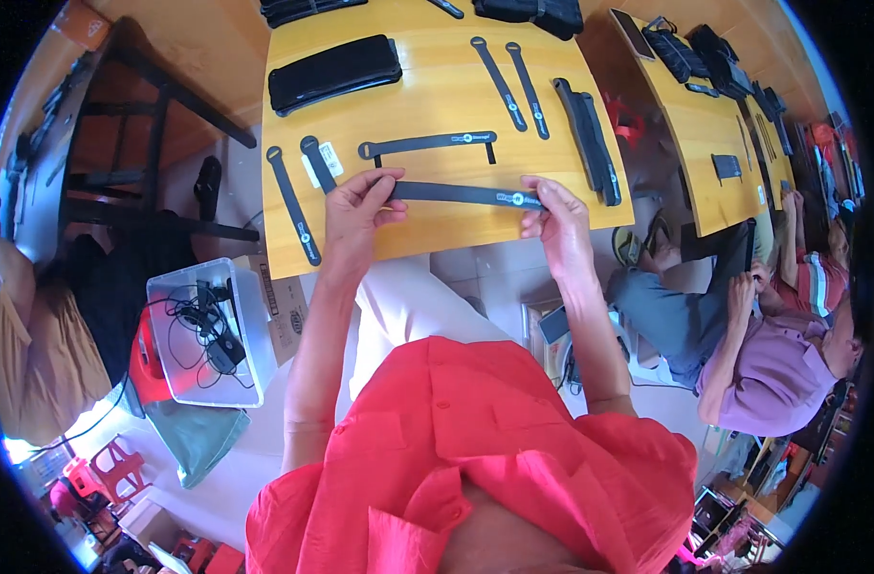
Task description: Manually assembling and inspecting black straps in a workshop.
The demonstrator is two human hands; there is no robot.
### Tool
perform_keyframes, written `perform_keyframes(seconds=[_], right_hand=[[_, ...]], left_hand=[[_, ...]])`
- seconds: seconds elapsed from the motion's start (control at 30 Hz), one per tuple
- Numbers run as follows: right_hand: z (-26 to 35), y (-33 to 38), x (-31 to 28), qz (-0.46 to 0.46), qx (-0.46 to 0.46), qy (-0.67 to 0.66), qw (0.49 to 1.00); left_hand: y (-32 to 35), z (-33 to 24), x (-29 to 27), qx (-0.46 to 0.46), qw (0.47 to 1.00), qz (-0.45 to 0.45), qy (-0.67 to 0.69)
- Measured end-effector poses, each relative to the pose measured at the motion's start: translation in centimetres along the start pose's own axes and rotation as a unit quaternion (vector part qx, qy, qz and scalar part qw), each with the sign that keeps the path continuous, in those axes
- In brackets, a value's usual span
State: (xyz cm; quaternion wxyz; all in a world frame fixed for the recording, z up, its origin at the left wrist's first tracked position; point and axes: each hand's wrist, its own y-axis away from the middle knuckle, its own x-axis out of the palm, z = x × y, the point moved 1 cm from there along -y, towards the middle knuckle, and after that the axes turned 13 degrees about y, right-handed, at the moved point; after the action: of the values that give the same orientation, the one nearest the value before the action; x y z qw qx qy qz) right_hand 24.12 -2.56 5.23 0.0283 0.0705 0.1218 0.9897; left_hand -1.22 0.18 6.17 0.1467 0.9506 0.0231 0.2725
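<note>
While I pinch one dark strap (pixel 465 195) at each end, my left hand (pixel 355 206) grips its plain end and my right hand (pixel 552 215) closes on the end by the round pale mark, so both grips are narrow and holding the strap. Pulled between them, it lies flat and straight just above the near edge of the bench (pixel 437 105), where I can look along its full length. Beyond it, a similar strap with a short tab (pixel 427 143) lies parallel, and two looped straps (pixel 298 191) rest toward the near left corner, one over a white tag (pixel 328 163). A thick black bundle (pixel 590 139) sits by the right edge, apart from my fingers.
</note>
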Motion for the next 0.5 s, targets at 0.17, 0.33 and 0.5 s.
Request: perform_keyframes(seconds=[0.17, 0.33, 0.5], right_hand=[[-0.3, -1.9, -0.2, -0.022, 0.005, -0.054, 0.998], [0.2, -3.5, 0.1, -0.02, 0.034, -0.05, 0.998], [-1.2, -5.0, -0.1, -0.011, 0.024, 0.045, 0.999]], left_hand=[[-1.4, -0.6, -0.7, -0.012, 0.999, 0.012, -0.034], [-2.4, -0.4, -2.1, -0.02, 0.999, 0.006, -0.039], [-4.0, -0.1, -4.0, 0.009, 0.972, -0.055, -0.228]])
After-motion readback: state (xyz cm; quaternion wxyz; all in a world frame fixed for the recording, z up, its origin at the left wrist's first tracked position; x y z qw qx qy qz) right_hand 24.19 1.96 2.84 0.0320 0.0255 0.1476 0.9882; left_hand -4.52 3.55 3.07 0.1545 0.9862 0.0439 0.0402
